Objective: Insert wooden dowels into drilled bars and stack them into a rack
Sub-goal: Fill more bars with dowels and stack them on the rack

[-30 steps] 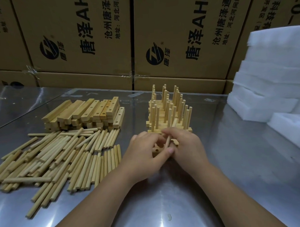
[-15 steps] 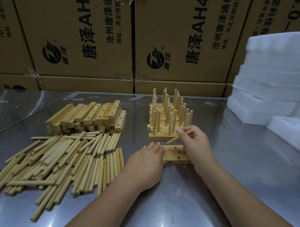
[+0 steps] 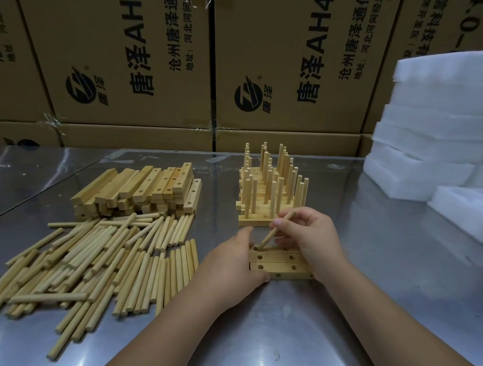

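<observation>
dowel [image 3: 268, 239] tip lowered onto three bars [image 3: 278, 262] | right hand [image 3: 313, 235] pinches the one dowel | left hand [image 3: 232, 262] grips bars' end

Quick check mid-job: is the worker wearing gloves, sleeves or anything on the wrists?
No gloves: the left hand and right hand are bare, and the nails that show are short. The left forearm and right forearm are bare as far as the frame reaches, with no sleeve edge in view. No watch, bracelet or ring is visible.
</observation>
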